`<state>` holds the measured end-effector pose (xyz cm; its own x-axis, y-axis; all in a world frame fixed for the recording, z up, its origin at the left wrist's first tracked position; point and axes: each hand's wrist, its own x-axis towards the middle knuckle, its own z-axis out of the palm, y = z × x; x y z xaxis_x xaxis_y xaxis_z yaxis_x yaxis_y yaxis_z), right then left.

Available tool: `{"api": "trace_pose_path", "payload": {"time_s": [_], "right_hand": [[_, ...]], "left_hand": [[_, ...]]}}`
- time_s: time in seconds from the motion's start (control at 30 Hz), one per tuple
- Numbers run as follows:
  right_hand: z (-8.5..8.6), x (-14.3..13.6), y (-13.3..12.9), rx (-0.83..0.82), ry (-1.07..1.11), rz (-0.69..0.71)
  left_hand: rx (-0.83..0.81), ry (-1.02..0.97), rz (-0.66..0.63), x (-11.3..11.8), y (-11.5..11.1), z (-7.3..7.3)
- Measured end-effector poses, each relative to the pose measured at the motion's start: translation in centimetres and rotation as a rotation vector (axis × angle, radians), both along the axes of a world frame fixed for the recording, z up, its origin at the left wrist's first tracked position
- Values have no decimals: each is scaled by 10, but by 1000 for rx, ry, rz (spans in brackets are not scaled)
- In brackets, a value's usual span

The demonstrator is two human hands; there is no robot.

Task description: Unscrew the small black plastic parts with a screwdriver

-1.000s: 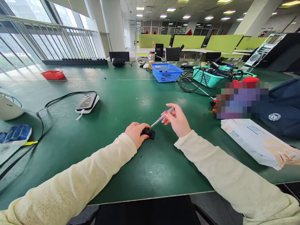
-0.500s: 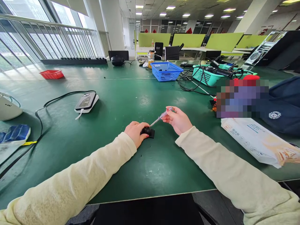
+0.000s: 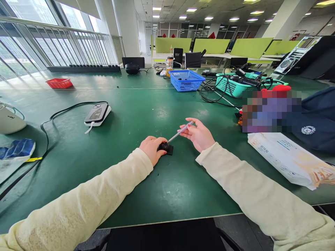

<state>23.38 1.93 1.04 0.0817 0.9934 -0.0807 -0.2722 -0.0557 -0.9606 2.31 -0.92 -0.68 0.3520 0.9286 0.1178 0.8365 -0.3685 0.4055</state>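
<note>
While both sleeves are resting low over it, the lines below are running from largest thing to smallest.
Table [image 3: 125, 115]: green, lying under everything.
Wipes pack [image 3: 288, 158]: lying well right of the hands.
Left hand [image 3: 151, 148]: curling closed over the small black part [image 3: 166, 148], pinning it to the table.
Right hand [image 3: 200, 134]: pinching the clear-handled screwdriver [image 3: 180, 131], tip slanting into the part.
Risk: the tip is likely slipping out toward the left fingers [image 3: 160, 141], since the shaft is leaning steeply.

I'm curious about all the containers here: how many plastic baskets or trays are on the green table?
3: a red tray far left by the railing, a blue basket at far centre, and a teal basket of cables to its right. Others may be hidden.
</note>
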Motion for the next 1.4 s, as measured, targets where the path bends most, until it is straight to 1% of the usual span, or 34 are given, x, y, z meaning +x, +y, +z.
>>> {"api": "trace_pose_path", "payload": {"time_s": [0.23, 0.47, 0.67, 0.77, 0.93, 1.2, 1.4], "right_hand": [[1, -2, 0, -64, 17, -21], [-3, 1, 2, -56, 29, -41], [-12, 6, 6, -14, 21, 32], [-15, 7, 8, -16, 26, 43], [-12, 5, 7, -75, 52, 2], [-9, 5, 5, -54, 56, -4], [-9, 5, 5, 4, 59, 17]], "left_hand": [[-29, 9, 11, 1, -1, 4], [-6, -3, 1, 0, 0, 2], [5, -9, -5, -1, 0, 0], [12, -10, -8, -1, 0, -1], [2, -9, -1, 0, -1, 0], [-1, -5, -1, -1, 1, -1], [-8, -6, 8, 0, 0, 0]]}}
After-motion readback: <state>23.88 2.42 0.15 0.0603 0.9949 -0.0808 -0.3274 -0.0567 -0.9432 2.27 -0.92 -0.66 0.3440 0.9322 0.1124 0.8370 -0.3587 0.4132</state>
